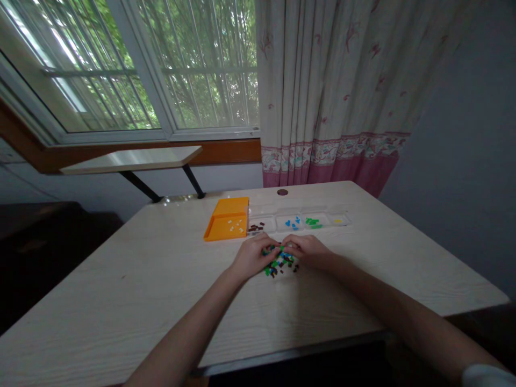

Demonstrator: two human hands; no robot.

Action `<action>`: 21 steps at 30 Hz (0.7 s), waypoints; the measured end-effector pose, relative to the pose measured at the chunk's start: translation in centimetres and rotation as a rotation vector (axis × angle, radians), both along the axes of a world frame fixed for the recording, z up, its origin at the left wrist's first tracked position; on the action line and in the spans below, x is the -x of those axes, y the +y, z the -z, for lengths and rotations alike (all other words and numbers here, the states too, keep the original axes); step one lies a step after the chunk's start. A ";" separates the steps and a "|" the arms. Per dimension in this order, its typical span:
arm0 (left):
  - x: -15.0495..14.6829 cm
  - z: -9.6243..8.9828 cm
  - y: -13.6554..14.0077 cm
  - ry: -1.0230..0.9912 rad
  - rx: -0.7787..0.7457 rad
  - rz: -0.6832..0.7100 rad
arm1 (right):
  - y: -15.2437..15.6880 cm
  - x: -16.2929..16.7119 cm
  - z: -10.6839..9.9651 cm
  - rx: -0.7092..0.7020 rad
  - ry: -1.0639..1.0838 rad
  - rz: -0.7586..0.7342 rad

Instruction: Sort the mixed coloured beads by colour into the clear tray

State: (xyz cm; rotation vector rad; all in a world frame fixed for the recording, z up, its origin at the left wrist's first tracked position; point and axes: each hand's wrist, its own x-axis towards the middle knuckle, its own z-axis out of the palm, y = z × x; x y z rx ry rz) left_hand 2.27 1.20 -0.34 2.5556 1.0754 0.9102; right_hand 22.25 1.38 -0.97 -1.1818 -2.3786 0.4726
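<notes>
Small mixed bricks point(287, 259), mostly green, blue, brown: 1 loose pile, under and nearside of fingertips. Likely light, stiff, slick; best pinched singly by opposite sides. Left hand point(253, 256), right hand point(309, 249): fingers bent, narrow, nearly meeting; cannot tell if piece is pinched. Beyond left fingers: orange case point(230, 206). Beyond fingertips, extending rightward: clear compartment tray point(276, 223), sorted pieces point(313, 221).

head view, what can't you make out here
In the head view:
What the bare left hand and bare right hand hold, if anything: hidden by the hands.
Count of the small loose green, blue and brown pieces: too small, partly covered by the hands.
Shape of the yellow bit in the clear plastic tray: too small.
Rest of the pale sleeve: cut off bottom right.
</notes>
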 end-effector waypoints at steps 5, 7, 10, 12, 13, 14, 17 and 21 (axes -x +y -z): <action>0.1 0.1 0.0 0.010 -0.002 0.015 | 0.1 0.1 0.2 -0.020 0.022 0.024; 0.0 0.1 0.0 0.002 0.010 0.011 | 0.1 0.2 0.3 -0.018 0.033 0.035; 0.0 0.0 0.1 -0.014 0.021 0.006 | 0.1 0.2 0.3 -0.020 0.047 0.057; 0.0 -0.1 0.1 -0.031 0.021 0.003 | 0.0 0.2 0.2 -0.020 0.051 0.061; 0.0 -0.1 0.1 -0.041 0.021 0.003 | 0.0 0.2 0.2 -0.019 0.052 0.061; 0.1 -0.2 0.1 -0.050 0.020 0.003 | -0.1 0.2 0.2 -0.020 0.054 0.062; 0.0 -0.1 0.1 -0.067 0.021 0.010 | -0.1 0.3 0.4 -0.036 0.069 0.067; -0.1 -0.2 0.1 -0.064 0.028 0.012 | 0.0 0.4 0.5 -0.040 0.095 0.068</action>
